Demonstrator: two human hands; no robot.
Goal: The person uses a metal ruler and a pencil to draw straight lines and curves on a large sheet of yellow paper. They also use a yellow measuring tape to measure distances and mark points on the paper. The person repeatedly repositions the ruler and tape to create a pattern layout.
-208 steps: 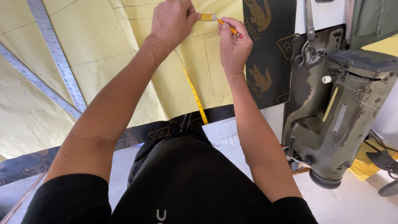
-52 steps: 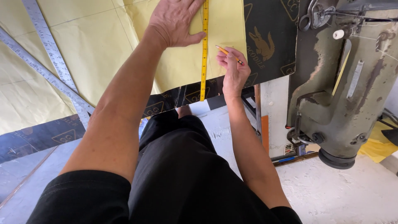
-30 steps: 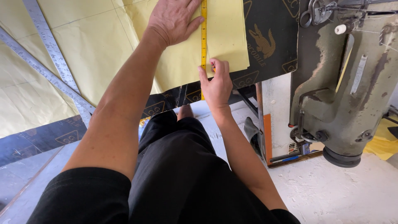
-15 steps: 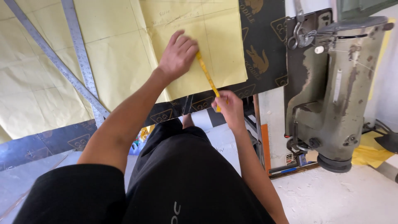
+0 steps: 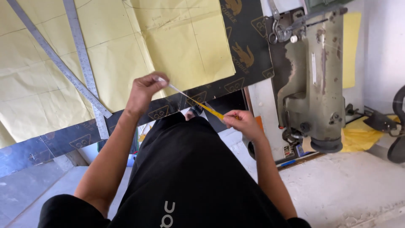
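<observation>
Stretching tape measure between hands

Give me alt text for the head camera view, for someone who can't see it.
Seen from above, a person in black holds a yellow tape measure taut between the left hand and right hand, above the edge of a table. Yellow pattern paper and metal rulers lie on it; a worn sewing machine stands at right.
</observation>
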